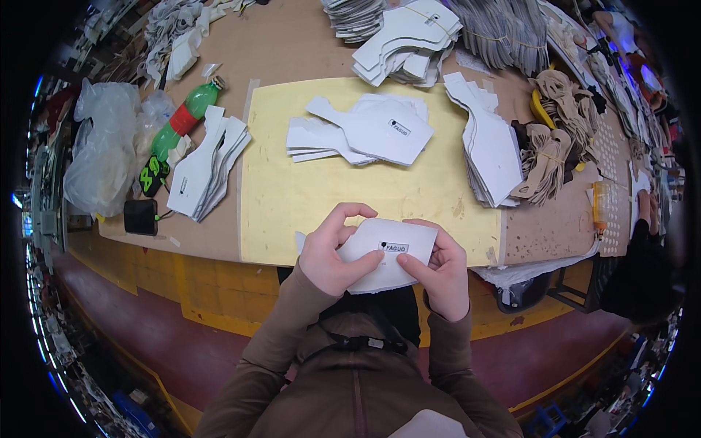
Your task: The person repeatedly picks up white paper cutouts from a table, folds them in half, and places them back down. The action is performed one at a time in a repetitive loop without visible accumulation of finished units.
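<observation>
Near the table's front edge I hold a white cut-out piece point(369, 270) with a small black-framed print. My left hand point(328, 252) grips its left side, thumb pressed on the face just below the print. My right hand point(444, 271) grips the right side, its thumb also by the print; the other fingers are mostly behind the piece. Beyond my hands, a loose pile of similar white pieces point(383, 131) lies on a yellow sheet point(285, 212). White stacks lie on either side, one on the left point(208, 168) and one on the right point(489, 150).
At left are a green bottle point(175, 124), a clear plastic bag point(102, 142) and a black box-shaped item point(140, 217). Banded white pieces point(401, 40) and grey strips point(504, 36) sit at the back. Beige bundles point(548, 153) lie right. Another person's arm point(642, 219) shows far right.
</observation>
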Tool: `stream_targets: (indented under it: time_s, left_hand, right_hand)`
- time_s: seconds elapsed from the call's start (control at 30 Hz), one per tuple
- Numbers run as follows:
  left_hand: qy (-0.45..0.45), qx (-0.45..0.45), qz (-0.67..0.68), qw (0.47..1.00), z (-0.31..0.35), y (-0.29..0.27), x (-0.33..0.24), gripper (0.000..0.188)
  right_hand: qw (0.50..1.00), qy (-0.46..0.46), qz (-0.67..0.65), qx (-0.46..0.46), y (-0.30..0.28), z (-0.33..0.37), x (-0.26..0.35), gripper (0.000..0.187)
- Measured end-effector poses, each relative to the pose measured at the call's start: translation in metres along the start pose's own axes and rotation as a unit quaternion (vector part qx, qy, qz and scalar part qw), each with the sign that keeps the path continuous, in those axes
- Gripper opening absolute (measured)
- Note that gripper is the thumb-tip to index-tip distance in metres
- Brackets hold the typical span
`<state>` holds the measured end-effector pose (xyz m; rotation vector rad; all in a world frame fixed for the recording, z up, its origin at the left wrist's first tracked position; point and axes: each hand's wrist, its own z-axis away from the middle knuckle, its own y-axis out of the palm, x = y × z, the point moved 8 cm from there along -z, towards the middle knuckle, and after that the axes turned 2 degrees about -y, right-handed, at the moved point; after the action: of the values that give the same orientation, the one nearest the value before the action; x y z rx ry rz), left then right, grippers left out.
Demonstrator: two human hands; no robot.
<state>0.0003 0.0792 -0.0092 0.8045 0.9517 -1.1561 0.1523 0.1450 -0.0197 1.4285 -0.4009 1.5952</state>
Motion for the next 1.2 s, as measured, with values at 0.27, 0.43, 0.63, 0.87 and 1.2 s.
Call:
stream_targets:
  time_s: [0.27, 0.43, 0.63, 0.87, 1.2]
  left_hand:
    - [0.034, -0.066, -0.183, 0.980, -0.002, -0.010, -0.001, 0.053]
    - [0.139, -0.207, -0.462, 0.851, -0.017, -0.029, -0.016, 0.064]
    - [0.262, -0.166, -0.366, 0.877, -0.070, -0.041, -0.042, 0.057]
    - [0.203, -0.177, -0.465, 0.843, -0.138, -0.050, -0.033, 0.063]
    - [0.263, -0.222, -0.370, 0.863, -0.044, -0.048, -0.033, 0.041]
  right_hand:
    - [0.999, -0.023, 0.007, -0.025, -0.008, -0.001, -0.005, 0.050]
    - [0.947, -0.151, 0.241, -0.149, -0.050, -0.016, 0.008, 0.047]
    - [0.938, -0.187, 0.212, -0.200, -0.074, -0.024, -0.005, 0.027]
    - [0.901, -0.215, 0.307, -0.218, -0.066, -0.020, 0.004, 0.020]
    - [0.892, -0.225, 0.340, -0.195, -0.054, -0.020, 0.011, 0.018]
